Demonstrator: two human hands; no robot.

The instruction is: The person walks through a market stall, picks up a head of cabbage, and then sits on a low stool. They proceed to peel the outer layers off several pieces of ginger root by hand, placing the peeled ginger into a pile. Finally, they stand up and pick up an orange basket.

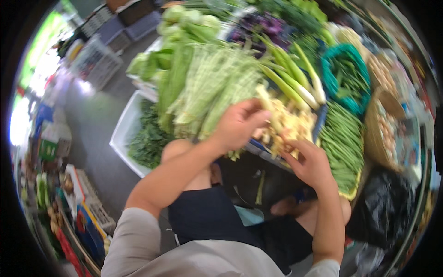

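Note:
Pale yellow ginger pieces [294, 121] fill a blue crate [321, 123] in front of me. My left hand [242, 119] is at the crate's left side, thumb and fingers brought together near a pale piece; whether it grips that piece is blurred. At the crate's near edge, my right hand [306, 161] touches the ginger with its fingertips, and its hold is unclear too. Thick green and white stalks [294, 79] lie just behind the ginger. A large pile of long pale green beans [214, 83] reaches up to my left hand.
A white foam box [119, 138] of leafy greens stands left. Right are green beans [342, 149], a teal bag [325, 69] of leaves, a basket [373, 138] of eggs and a black plastic bag [380, 207]. Purple vegetables [263, 29] lie behind; a plastic crate [97, 62] stands farther left.

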